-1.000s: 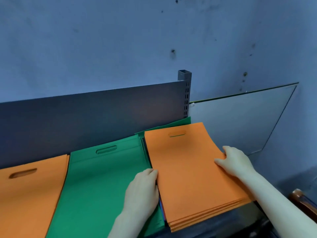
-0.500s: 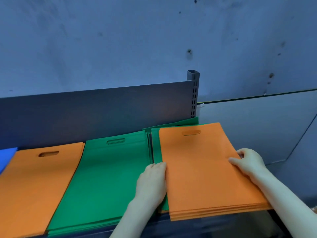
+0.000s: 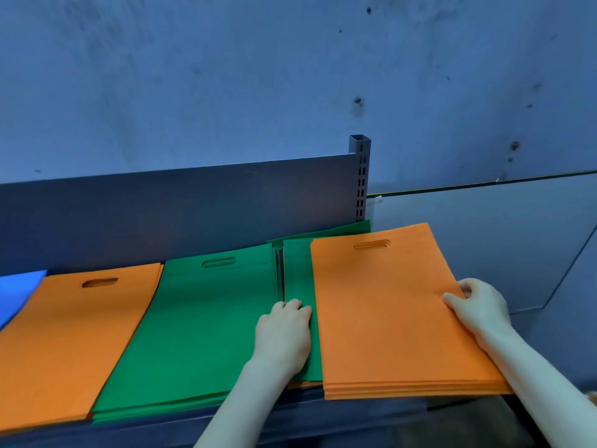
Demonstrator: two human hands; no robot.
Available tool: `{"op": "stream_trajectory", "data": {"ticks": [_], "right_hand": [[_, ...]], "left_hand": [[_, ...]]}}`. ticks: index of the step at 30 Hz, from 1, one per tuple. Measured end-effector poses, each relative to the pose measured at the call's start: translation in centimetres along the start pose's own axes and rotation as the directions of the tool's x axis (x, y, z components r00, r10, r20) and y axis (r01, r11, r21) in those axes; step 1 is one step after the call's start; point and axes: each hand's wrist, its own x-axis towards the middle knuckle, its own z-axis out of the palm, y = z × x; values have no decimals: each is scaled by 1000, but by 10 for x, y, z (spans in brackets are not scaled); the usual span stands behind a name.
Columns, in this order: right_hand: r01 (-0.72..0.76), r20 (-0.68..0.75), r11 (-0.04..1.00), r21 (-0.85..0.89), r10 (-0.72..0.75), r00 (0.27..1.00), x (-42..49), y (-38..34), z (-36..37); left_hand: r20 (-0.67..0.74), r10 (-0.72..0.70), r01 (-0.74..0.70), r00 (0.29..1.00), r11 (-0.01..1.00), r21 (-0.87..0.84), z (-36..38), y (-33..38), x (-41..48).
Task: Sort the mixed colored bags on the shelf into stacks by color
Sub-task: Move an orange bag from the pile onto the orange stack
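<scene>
The orange bags and green bags look like matt, finely textured non-woven cloth. The shelf's back panel and slotted post are smooth, dull grey metal. The far wall is rough, blotchy plaster.

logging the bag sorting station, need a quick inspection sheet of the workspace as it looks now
surface: dark shelf with grey back panel
job's things: blue bag far left, then orange stack, green stack, and a mixed pile with orange bags over green
clutter: nothing seen
grippers: left hand flat on green bags; right hand gripping the mixed pile's right edge
cables: nothing seen
surroundings: blue stained wall, slotted upright post, grey board at right
</scene>
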Motion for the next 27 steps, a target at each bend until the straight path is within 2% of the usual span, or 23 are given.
{"op": "stream_trajectory", "data": {"ticks": [5,11,15,20,23,27], "right_hand": [[-25,2,997,78,25,1000,-1,2,-1],[-11,-12,974,224,14,1000,-6,-5,9],[35,-47,941,337,-20,999,-9,-17,14],[-54,55,843,536,30,998,-13,-32,21],[-87,89,780,619,41,995,-16,-44,24],[-84,182,769,634,-44,982,-23,-52,32]], "left_hand": [[5,-7,7,1000,1000,-25,1,0,3],[-80,-27,19,996,994,-108,-2,-7,7],[-137,-75,32,988,955,-294,-7,-12,10],[-150,-107,-2,983,808,-589,-13,-19,11],[-97,-211,63,973,640,-765,-13,-22,11],[-68,-365,130,929,490,-862,-10,-32,9]]}}
